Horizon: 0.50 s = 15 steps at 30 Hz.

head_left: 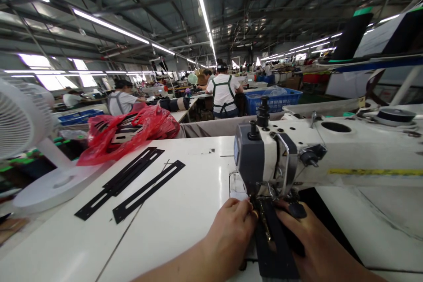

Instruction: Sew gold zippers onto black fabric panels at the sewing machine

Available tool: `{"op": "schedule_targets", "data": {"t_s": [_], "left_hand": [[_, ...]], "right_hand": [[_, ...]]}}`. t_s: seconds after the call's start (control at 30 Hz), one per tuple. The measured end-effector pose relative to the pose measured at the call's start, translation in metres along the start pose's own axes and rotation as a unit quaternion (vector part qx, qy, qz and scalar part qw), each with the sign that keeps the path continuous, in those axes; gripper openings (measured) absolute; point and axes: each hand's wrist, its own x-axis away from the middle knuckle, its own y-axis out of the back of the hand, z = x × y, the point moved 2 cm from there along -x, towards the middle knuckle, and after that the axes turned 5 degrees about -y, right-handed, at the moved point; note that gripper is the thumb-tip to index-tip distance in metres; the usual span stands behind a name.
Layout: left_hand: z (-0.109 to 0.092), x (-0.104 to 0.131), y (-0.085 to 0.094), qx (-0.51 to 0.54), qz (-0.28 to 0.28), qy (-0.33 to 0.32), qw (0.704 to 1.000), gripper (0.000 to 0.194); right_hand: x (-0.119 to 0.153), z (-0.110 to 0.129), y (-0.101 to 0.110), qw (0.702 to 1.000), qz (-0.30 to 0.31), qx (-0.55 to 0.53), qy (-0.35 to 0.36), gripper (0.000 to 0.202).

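A black slotted piece (276, 261) lies under the head of the sewing machine (253, 154), with a gold-toothed zipper (265, 222) showing in its slot. On the left edge, close to the presser foot, my left hand (233, 231) has its fingers bent and pressed together on the piece. My right hand (307, 229) grips the other side, thumb towards the foot, its remaining fingers partly hidden by dark material. More black material (325, 216) extends beneath and beyond my right hand. The needle area is mostly covered by the machine head and my fingers.
Several black slotted frames (150, 189) lie on the white table (185, 229) to the left. Behind them sits a red plastic bag (132, 130) of black pieces. A white fan (56, 158) stands far left. People work beyond, near a blue crate (274, 102).
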Motion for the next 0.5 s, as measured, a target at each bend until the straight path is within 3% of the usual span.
{"op": "schedule_targets", "data": {"t_s": [0.23,0.33,0.5], "left_hand": [[-0.007,0.004,0.003,0.051,-0.018,0.067,0.996,0.026],[-0.011,0.005,0.002,0.029,-0.022,0.078,0.996,0.017],[-0.013,0.005,-0.004,-0.014,-0.042,0.03,0.999,0.012]], "right_hand": [[-0.019,0.009,0.003,0.986,0.104,-0.122,-0.036,0.019],[-0.021,0.0,0.001,0.988,0.08,-0.119,-0.049,0.022],[-0.021,-0.012,-0.006,0.996,0.031,-0.054,-0.059,0.018]]}}
